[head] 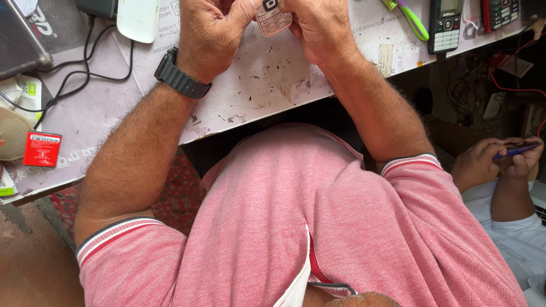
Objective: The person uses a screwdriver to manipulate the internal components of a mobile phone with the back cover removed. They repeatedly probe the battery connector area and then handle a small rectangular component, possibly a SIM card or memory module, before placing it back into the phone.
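Note:
My left hand [207,34] and my right hand [321,28] meet at the top edge of the view, both gripping a small keypad phone [273,18] with a pale pinkish key panel. The phone hangs just above the white work table [256,85]. A dark watch [179,77] sits on my left wrist. My fingertips and the phone's upper part are cut off by the frame.
A red battery [41,149], black cables [85,62] and a white cover [137,20] lie at the left. A green-purple tool [410,18], a black phone [445,24] and a red phone [500,12] lie at top right. Another person's hands [500,159] hold a phone at right.

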